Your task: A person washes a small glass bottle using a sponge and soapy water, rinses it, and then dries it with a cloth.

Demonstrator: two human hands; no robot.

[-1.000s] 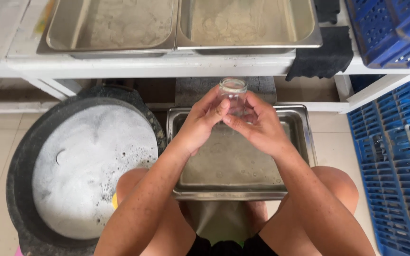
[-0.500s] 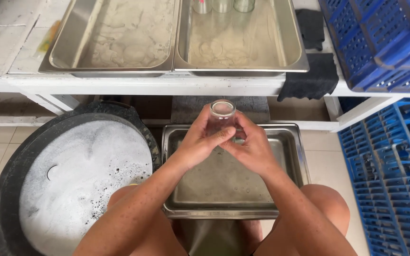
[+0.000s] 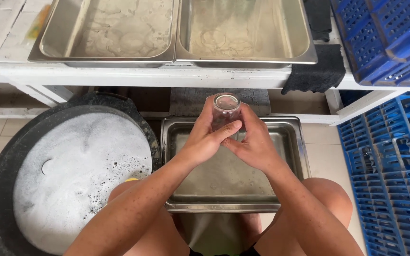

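One clear drinking glass (image 3: 226, 110), small, cylindrical, thick-based, held upright with its open mouth tilted slightly toward the camera; position: above the far end of a steel pan (image 3: 290, 156) that sits low between the person's knees; both hands wrapped around it. Left hand (image 3: 204, 140): fingers curled over the near side of the wall, forefinger laid across the front. Right hand (image 3: 255, 144): cupped against the other side, thumb meeting the left fingers; neither hand spread, both pressed onto the glass. Handling, as judged: light, rigid, brittle; likely wet and slick, given the foam-covered water in the round black tub (image 3: 5, 189) beside the left knee; a chip or break is probable if it strikes the pan's rim. Best hold: around the mid-wall with the whole palm, or with a finger under the heavy base; the thin lip is the weak part. Nearby: two steel pans (image 3: 167, 52) on the white counter (image 3: 134, 76) beyond; a dark cloth (image 3: 316, 73) over its edge; blue plastic crates (image 3: 390, 156) at the right.
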